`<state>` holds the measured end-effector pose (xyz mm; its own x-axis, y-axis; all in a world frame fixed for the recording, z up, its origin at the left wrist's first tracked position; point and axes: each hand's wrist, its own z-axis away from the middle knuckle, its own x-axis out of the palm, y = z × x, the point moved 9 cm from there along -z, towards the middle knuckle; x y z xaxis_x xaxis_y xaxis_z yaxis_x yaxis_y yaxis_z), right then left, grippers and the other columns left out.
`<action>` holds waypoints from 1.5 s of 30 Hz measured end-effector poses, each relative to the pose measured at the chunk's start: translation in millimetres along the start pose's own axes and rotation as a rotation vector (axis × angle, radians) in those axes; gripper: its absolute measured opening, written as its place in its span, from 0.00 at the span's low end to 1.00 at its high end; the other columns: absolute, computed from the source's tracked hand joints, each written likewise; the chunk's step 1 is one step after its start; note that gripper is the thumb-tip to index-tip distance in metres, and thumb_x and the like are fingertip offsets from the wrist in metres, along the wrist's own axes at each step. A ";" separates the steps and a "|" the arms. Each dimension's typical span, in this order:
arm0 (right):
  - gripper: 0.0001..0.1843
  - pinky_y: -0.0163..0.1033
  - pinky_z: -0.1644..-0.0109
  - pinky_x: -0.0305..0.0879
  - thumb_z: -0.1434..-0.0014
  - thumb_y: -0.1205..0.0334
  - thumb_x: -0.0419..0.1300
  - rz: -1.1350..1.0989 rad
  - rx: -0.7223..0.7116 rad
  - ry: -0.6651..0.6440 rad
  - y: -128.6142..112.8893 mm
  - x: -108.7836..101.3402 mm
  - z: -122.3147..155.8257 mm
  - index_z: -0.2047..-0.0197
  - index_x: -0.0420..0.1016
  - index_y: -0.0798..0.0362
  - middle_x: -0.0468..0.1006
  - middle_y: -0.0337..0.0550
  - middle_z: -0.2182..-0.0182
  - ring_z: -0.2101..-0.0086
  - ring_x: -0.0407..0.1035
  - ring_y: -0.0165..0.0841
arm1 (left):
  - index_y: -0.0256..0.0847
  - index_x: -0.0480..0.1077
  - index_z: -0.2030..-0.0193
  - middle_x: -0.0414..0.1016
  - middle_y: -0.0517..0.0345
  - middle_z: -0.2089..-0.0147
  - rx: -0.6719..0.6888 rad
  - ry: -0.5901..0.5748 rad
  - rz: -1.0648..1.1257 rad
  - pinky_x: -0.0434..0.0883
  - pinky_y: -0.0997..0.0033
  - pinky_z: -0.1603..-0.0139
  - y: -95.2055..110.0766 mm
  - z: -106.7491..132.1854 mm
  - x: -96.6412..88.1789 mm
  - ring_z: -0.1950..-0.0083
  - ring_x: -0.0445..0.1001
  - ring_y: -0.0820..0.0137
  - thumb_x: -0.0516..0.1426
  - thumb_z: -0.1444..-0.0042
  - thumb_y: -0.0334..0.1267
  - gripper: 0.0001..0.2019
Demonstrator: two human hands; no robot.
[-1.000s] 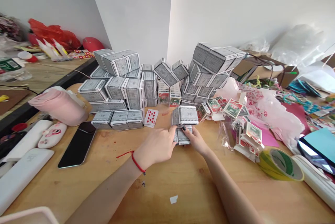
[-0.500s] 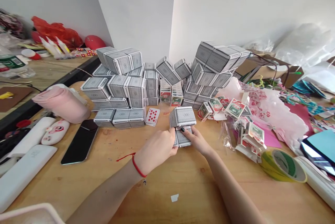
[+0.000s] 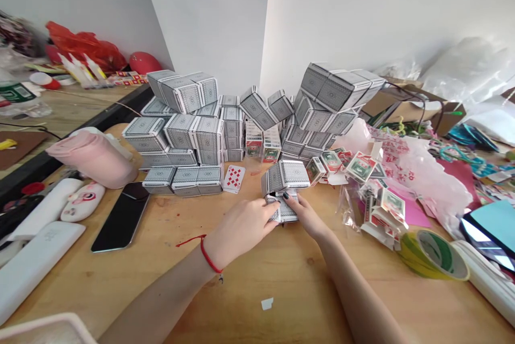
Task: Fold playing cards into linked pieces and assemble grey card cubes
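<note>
Pale wood worktop, scuffed. A small white paper scrap lies nearest the camera, between the two forearms.

Left hand: red string bracelet at the wrist. Its fingers are curled and pressed against the left side of the lower card block.

Right hand: dark-painted nails. Its fingers are bent over the right and top edge of the same block. The block is pinched between both hands and sits low on the worktop at centre.

Upper card block: grey patterned card backs, touching the lower one just behind and above it, slightly tilted. No hand is closed on it.

Left of the hands lies a black phone, flat and face up. Beyond it is a pink rolled bundle.

Far right, near edge: a yellow-green tape roll, lying flat.

A nine of diamonds lies face up, just beside the front row of the left stack of grey card blocks.

Right of the upper block are scattered red-and-green card packs, some on a crumpled plastic bag.

Furthest back, the right stack of grey card blocks is piled against the white wall, its top blocks askew.
</note>
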<state>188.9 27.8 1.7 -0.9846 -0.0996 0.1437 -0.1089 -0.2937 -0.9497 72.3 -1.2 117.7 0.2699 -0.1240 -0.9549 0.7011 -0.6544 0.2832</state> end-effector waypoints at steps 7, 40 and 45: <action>0.20 0.36 0.76 0.66 0.50 0.44 0.60 -0.033 0.004 -0.033 0.4 1.4 0.2 0.65 0.67 0.53 0.72 0.35 0.77 0.77 0.67 0.30 | 0.41 0.70 0.63 0.72 0.59 0.70 0.051 0.030 0.003 0.63 0.74 0.73 2.2 -2.2 -5.4 0.71 0.71 0.71 0.54 0.44 0.41 0.07; 0.20 0.37 0.77 0.67 0.48 0.43 0.57 -0.108 0.034 -0.105 8.4 8.9 -2.1 0.66 0.69 0.54 0.74 0.39 0.78 0.79 0.69 0.32 | 0.38 0.69 0.65 0.70 0.59 0.70 0.084 0.075 -0.086 0.63 0.74 0.73 5.8 -3.1 -8.5 0.71 0.70 0.72 0.51 0.41 0.40 0.09; 0.19 0.37 0.78 0.67 0.48 0.45 0.57 -0.140 0.041 -0.082 12.5 5.6 -4.6 0.65 0.69 0.53 0.76 0.40 0.76 0.78 0.70 0.33 | 0.39 0.70 0.67 0.71 0.58 0.71 0.073 0.118 -0.066 0.64 0.74 0.73 5.7 -2.9 -7.6 0.71 0.71 0.72 0.49 0.39 0.39 0.11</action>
<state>181.4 28.0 -10.6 -0.9455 -0.1320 0.2975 -0.2368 -0.3482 -0.9070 76.2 -1.8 126.8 0.3037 0.0065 -0.9527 0.6714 -0.7110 0.2092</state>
